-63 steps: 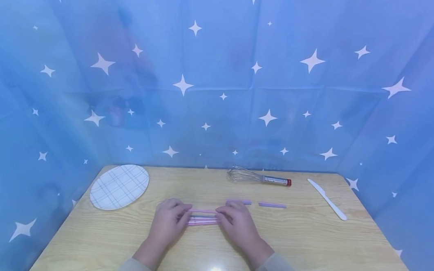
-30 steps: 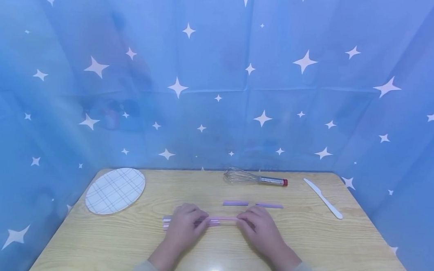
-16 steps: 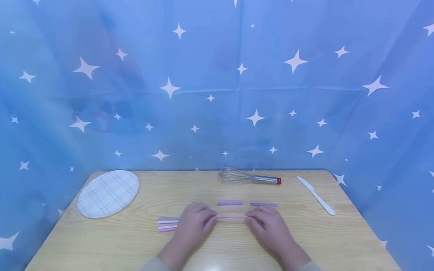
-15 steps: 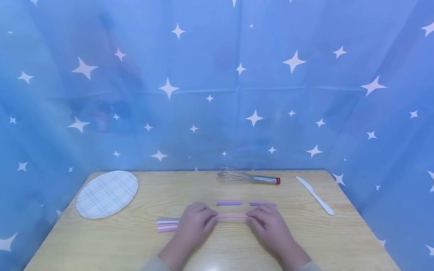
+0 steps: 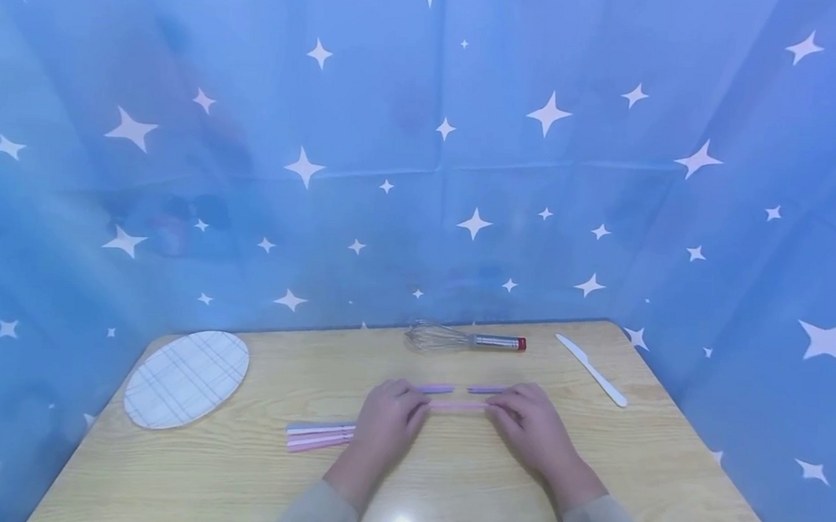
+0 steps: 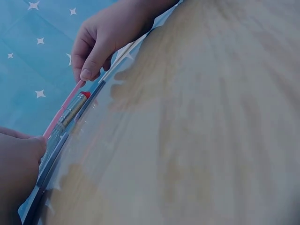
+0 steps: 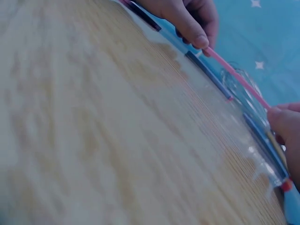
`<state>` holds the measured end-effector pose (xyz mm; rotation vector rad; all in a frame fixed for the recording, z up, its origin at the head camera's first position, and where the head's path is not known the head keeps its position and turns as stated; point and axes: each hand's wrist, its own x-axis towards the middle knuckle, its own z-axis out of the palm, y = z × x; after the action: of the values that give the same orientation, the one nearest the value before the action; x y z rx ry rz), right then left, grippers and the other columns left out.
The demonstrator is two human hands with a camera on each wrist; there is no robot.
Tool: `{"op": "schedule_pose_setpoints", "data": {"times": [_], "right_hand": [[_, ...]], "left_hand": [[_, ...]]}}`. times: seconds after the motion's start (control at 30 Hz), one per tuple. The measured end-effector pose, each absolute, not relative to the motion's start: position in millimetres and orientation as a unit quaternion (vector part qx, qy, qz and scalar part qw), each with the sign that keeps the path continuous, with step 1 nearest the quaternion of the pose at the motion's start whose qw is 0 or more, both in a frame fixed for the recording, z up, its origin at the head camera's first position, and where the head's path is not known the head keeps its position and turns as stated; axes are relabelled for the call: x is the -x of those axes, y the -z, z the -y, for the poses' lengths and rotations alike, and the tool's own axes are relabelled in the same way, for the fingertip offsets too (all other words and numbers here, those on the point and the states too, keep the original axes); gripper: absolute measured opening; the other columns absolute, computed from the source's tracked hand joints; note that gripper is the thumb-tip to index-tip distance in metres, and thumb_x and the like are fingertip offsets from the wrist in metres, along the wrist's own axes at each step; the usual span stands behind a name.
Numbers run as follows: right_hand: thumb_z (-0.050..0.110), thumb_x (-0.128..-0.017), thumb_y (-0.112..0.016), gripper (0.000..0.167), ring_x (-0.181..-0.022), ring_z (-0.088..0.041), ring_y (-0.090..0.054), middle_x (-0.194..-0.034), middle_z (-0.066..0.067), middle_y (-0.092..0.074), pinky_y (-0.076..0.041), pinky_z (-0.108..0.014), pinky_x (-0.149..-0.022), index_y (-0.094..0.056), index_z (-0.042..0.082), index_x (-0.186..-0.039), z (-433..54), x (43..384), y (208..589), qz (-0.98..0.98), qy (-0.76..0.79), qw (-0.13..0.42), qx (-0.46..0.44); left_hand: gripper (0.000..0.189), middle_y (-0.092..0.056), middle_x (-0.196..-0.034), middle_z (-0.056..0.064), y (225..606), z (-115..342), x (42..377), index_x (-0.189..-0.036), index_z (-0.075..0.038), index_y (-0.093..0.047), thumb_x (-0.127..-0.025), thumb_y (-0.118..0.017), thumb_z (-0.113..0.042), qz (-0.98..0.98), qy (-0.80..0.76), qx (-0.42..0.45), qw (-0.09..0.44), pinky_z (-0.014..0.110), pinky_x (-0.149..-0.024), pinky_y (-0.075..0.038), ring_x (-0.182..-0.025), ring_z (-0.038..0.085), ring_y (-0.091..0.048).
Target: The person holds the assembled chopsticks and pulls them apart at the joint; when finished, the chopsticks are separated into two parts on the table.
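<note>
"Starry blue cloth (image 5: 363, 234) hangs behind the wooden bench (image 5: 222, 471). What do I see gripped?"

"My left hand (image 5: 390, 417) and right hand (image 5: 533, 426) pinch opposite ends of one pink stick (image 5: 458, 406)."

"Where?"

"Between them, raised off the bench, near the purple sticks (image 5: 440, 389); a striped bundle (image 5: 318, 435) lies beside the left hand."

The head view looks forward and down from above the thin pink stick (image 5: 458, 405); nearer, tilted wrist views share it.

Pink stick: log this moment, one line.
left hand: pinches slim pink stick, left part | right hand: pinches right part | steel wire whisk: untouched
</note>
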<state>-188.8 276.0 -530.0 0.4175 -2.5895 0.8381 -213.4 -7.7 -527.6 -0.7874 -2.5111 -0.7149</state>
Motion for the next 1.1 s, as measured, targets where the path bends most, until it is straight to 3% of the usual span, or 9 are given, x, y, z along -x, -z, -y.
{"op": "schedule_pose_setpoints", "data": {"times": [0.6, 0.87, 1.1], "right_hand": [[0.016, -0.095, -0.083, 0.009, -0.105, -0.025, -0.06, -0.101, 0.004, -0.072, -0.051, -0.049, -0.093, -0.083, 0.016, -0.104, -287.1, 197.0, 530.8, 0.925, -0.295, 0.215, -0.107], [0.014, -0.091, -0.086, 0.011, -0.106, -0.031, -0.057, -0.102, -0.003, -0.072, -0.044, -0.051, -0.096, -0.084, 0.016, -0.101, -290.8, 199.6, 530.4, 0.924, -0.285, 0.233, -0.101], [0.013, -0.087, -0.089, 0.012, -0.108, -0.036, -0.055, -0.103, -0.006, -0.071, -0.04, -0.053, -0.097, -0.084, 0.017, -0.098, -291.4, 201.9, 532.7, 0.924, -0.282, 0.237, -0.098]], "left_hand": [[0.011, -0.072, -0.101, -0.006, 528.5, 0.5, 223.0, -0.106, -0.02, -0.082, -0.098, -0.08, -0.026, 0.905, 0.269, 0.257, 0.205, 0.04, -0.093, -0.054, -0.095, 0.015, -0.064], [0.009, -0.074, -0.101, -0.01, 530.4, 0.6, 226.3, -0.102, -0.026, -0.083, -0.094, -0.083, -0.031, 0.925, 0.228, 0.22, 0.212, 0.042, -0.09, -0.041, -0.097, 0.015, -0.058], [0.006, -0.074, -0.098, -0.01, 528.7, -0.9, 226.5, -0.097, -0.027, -0.084, -0.092, -0.086, -0.03, 0.929, 0.216, 0.21, 0.213, 0.044, -0.089, -0.039, -0.098, 0.016, -0.056]]}}
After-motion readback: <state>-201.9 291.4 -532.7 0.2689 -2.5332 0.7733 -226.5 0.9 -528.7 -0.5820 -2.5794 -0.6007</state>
